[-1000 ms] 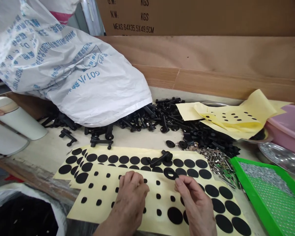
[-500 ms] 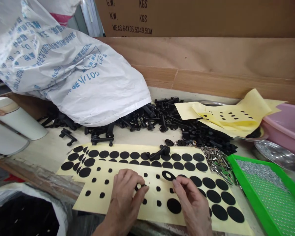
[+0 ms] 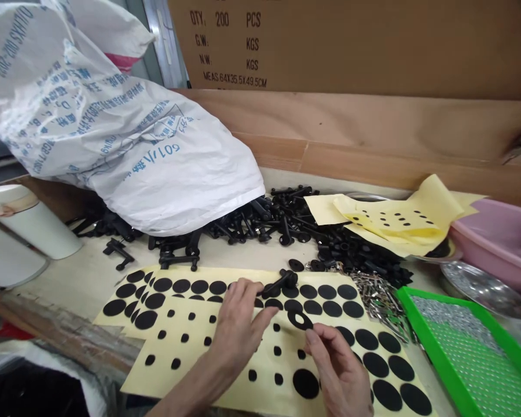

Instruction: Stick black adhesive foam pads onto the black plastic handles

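Here, two bare hands work over yellow backing sheets [image 3: 191,362] dotted with black adhesive discs. The right hand [image 3: 336,365] pinches thumb and forefinger together on the lower edge of a black adhesive ring [image 3: 299,319], which sits on the sheet. The left hand [image 3: 237,333] rests on the sheet, fingers together and thumb spread apart, just beside a black plastic bolt [image 3: 282,282]; whether it holds anything, I cannot tell. Beyond them, a white woven sack [image 3: 134,156] lies on its side, with black plastic fittings [image 3: 260,223] spilling from its mouth across the bench. To the right, a green plastic tray [image 3: 429,359] holds small grey metal pieces heaped at its far end. Behind it sit a steel dish [image 3: 486,289] and a pink plastic basin [image 3: 495,231], the basin's contents out of sight.
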Available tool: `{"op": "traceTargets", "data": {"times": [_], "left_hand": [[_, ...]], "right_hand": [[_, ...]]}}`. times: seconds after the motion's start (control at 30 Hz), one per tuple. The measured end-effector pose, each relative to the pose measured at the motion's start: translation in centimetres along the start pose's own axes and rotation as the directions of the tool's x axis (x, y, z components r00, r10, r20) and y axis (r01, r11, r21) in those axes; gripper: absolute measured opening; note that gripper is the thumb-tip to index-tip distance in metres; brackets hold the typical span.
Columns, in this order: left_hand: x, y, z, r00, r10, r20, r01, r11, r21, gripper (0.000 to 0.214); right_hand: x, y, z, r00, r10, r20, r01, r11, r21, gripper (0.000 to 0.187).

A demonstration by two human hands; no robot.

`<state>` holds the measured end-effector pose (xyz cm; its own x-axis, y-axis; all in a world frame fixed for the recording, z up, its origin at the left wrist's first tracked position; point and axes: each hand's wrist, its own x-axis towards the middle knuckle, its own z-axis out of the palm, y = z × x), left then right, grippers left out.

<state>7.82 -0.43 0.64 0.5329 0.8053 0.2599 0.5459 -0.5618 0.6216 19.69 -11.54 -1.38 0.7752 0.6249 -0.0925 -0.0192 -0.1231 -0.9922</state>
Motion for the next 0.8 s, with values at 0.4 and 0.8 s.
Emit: {"op": "traceTargets", "data": {"times": [0.4,0.8], "left_hand": [[3.8,1.5,-2.7,0.959,0.203,0.197,-0.166,0.968,-0.188,0.016],[-4.0,0.5,-0.2,0.812,-0.482,0.328,0.316,-0.109,-0.943,0.030]], "right_hand": [[2.9,-2.2,-1.3,0.898,-0.391,0.201,0.429,0.880,-0.206,0.070],[-1.9,-1.7,5.9,0.945,0.004,0.327,-0.088,0.967,0.240,0.072]]}}
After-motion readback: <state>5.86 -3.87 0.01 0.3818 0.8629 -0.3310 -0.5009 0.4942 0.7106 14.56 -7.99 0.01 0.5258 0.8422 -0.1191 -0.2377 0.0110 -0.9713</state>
